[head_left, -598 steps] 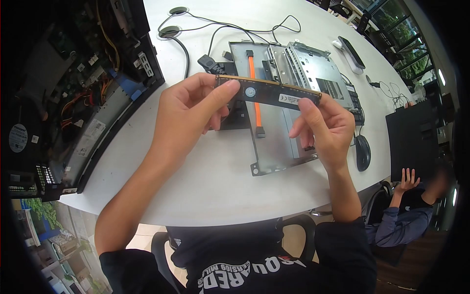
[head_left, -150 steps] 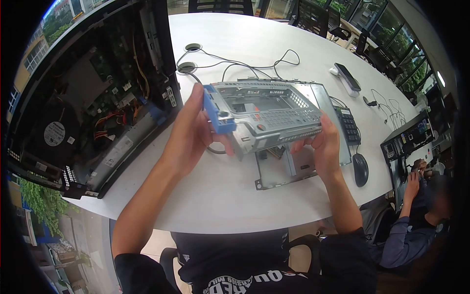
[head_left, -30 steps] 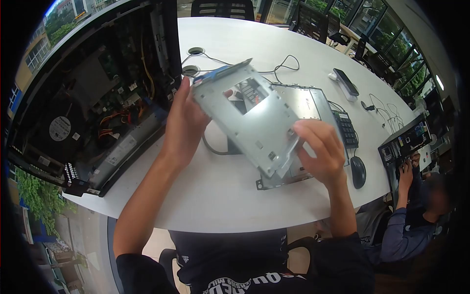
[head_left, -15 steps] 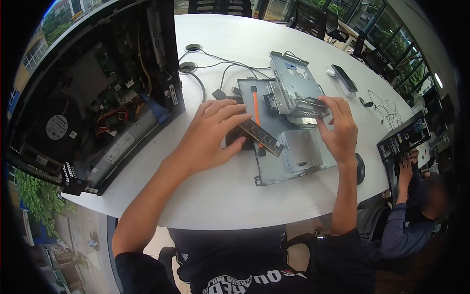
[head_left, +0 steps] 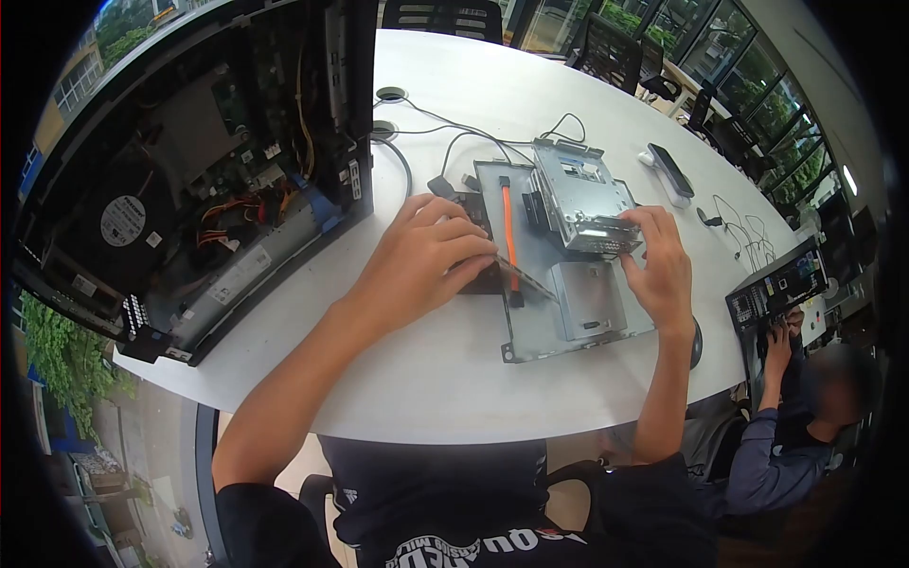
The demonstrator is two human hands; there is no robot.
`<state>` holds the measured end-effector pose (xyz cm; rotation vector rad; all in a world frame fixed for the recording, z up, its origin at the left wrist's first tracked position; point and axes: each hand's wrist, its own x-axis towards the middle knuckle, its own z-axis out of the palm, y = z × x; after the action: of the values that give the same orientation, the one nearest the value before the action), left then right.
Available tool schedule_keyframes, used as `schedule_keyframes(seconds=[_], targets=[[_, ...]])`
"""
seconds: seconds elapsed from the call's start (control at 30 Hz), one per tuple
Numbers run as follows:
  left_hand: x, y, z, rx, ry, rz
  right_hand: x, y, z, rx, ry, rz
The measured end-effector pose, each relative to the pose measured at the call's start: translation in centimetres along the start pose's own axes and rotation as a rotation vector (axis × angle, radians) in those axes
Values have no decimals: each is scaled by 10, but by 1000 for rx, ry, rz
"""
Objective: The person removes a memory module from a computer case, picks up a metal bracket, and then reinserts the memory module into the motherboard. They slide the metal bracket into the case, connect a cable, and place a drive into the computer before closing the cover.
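Observation:
My left hand [head_left: 417, 248] is closed on one end of a RAM stick [head_left: 526, 277], pinched between thumb and fingers. The stick shows nearly edge-on, its free end pointing toward a silver metal box [head_left: 591, 301]. My right hand [head_left: 660, 265] grips the near right corner of a metal drive cage [head_left: 579, 194], thumb below and fingers on top. Under the cage lies a flat grey metal panel [head_left: 525, 343]. An orange cable [head_left: 509, 227] with black ends runs along the panel. Part of a dark object [head_left: 473, 206] shows behind my left hand.
An opened computer case [head_left: 348, 180] stands at the left, its wiring and fan exposed. Cables [head_left: 445, 125] run across the white table [head_left: 426, 379] from two holes. A phone [head_left: 670, 170] lies at the right. Beyond it, a person [head_left: 772, 445] handles another computer case [head_left: 778, 281].
The RAM stick has turned from showing its chip-covered face to nearly edge-on. My right hand and the drive cage have come lower over the panel. The whole view has shifted slightly.

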<state>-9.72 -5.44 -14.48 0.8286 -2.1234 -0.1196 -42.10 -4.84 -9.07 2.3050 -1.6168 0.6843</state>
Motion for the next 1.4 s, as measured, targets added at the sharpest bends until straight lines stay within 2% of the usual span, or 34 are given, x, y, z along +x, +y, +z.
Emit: schedule_keyframes(seconds=[0.13,0.33,0.43,0.53,0.63,0.9,1.07,1.17,1.27,1.4], targets=[[2,-1,-1,-77,102,-74,-1,1,-5,46,-62,36],[2,-6,-1,-221,125,-322,-6,10,-15,144,-197,59],[3,-5,-2,-437,136,-495,-12,4,-23,134,-87,-17],[5,-10,-6,-608,108,-615,-6,-23,-36,369,32,-13],[5,-10,-10,-856,143,-690,1,-49,-38,565,50,-89],[9,-6,-24,-972,99,-615,20,-113,-24,445,40,-325],[7,11,-50,-938,177,-588,24,-138,-7,309,129,-464],[-1,23,-78,-903,202,-539,28,-144,-3,533,39,-309],[-9,36,-100,-709,276,-517,40,-150,-5,1137,-351,-8],[-20,42,-117,-639,288,-595,40,-159,-5,1455,-687,30]])
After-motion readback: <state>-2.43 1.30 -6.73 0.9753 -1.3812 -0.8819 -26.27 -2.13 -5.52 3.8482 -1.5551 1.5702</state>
